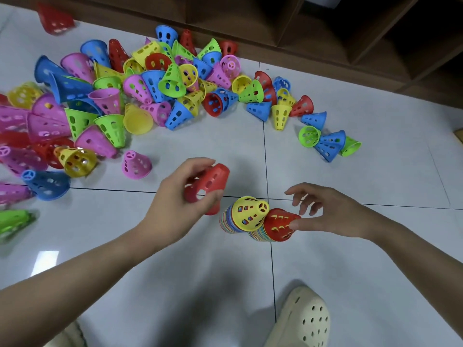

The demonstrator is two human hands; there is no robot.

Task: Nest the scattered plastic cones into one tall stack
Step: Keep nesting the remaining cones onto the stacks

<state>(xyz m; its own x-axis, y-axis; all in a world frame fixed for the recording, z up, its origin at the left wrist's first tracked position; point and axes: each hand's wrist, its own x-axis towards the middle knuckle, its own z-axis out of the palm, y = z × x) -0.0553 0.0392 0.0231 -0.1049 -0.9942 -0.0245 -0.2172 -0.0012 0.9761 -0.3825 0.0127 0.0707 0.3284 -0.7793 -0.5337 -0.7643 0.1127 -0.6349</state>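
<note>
Dozens of perforated plastic cones (130, 96) in pink, blue, green, yellow and red lie heaped on the pale grey tiled floor (350, 246), spread from the left edge toward the middle, most tipped on their sides. A dark wooden shelf unit (325, 28) runs along the far edge of the tiles. A smaller scatter of blue, green and yellow cones (325, 141) trails off to the right, well apart from the main heap.

My cream perforated clog (303, 319) sits at the bottom, near the stacks.

My left hand (180, 199) is curled round a red perforated cone (210, 184); thumb below, fingers over the top, cone tilted with its narrow end pointing up and right. It is off the floor, just left of the stacks.

Two nested stacks stand side by side near a tile joint. The yellow-topped stack (248, 214) shows many coloured rims layered beneath its top cone. The red-topped stack (279, 225) stands just right of it, touching or nearly so; I cannot tell which.

My right hand (328, 211) is beside the red-topped stack, thumb tip against its side, the other fingers spread loose and bent above it, not closed on anything.

A single pink cone (136, 165) lies alone between the heap and my left hand.
</note>
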